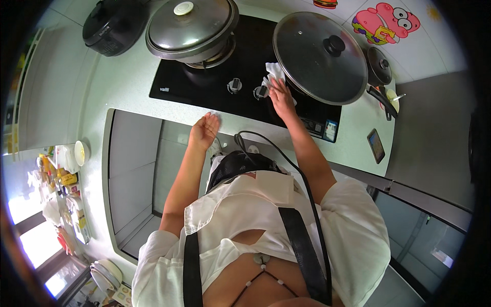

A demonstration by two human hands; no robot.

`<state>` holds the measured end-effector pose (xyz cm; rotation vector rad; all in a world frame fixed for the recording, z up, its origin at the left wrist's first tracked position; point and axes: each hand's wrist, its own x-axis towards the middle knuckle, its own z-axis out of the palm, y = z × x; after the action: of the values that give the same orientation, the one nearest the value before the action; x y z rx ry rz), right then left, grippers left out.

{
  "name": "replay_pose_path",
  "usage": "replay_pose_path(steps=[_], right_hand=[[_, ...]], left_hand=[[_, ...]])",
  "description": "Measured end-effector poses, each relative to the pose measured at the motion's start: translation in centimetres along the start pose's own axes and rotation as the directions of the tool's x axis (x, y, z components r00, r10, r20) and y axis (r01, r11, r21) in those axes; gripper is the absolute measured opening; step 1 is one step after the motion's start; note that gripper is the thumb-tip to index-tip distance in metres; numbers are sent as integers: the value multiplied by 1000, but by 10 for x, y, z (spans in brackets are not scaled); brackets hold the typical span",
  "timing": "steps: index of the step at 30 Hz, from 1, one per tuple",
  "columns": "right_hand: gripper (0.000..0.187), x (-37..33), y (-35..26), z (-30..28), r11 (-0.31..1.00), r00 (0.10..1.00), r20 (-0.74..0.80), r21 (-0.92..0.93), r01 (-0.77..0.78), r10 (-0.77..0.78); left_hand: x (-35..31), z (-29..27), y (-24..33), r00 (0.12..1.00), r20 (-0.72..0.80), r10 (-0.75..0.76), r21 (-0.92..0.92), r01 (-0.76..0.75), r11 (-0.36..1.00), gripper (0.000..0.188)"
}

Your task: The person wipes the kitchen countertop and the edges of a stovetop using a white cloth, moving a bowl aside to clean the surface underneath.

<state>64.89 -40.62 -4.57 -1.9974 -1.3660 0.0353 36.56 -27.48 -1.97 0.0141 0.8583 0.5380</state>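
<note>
My right hand [282, 100] lies on the black glass cooktop [197, 84], its fingers on a crumpled white cloth [274, 71]. Whether that is fabric or paper I cannot tell. The cloth sits just behind the right control knob [261, 92], close to the rim of a large pan with a glass lid [317, 61]. Another knob [234, 85] stands to its left. At the counter's front edge [179, 108], my left hand [205, 131] rests with its fingers loosely bent and nothing visible in it.
A lidded metal wok [192, 28] stands on the left burner, beside a black rice cooker [115, 28]. The large pan's handle [382, 100] juts right, near a small lidded pot [378, 66]. A phone [376, 145] lies on the right counter; a bowl [82, 153] sits left.
</note>
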Motion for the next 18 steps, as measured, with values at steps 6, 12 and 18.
replay_pose_path(steps=[6,12,18], right_hand=[[21,-71,-40,-33,974,970,99,-3,225,-224],[39,-36,-76,14,951,938,200,-65,301,-283],[33,-35,-121,44,840,761,368,123,529,-534]], left_hand=[[-20,-18,-29,999,-27,40,-56,-41,998,20],[-37,-24,-42,995,-68,69,-14,-70,997,20],[-50,-34,-46,993,-52,102,-63,-105,992,19]])
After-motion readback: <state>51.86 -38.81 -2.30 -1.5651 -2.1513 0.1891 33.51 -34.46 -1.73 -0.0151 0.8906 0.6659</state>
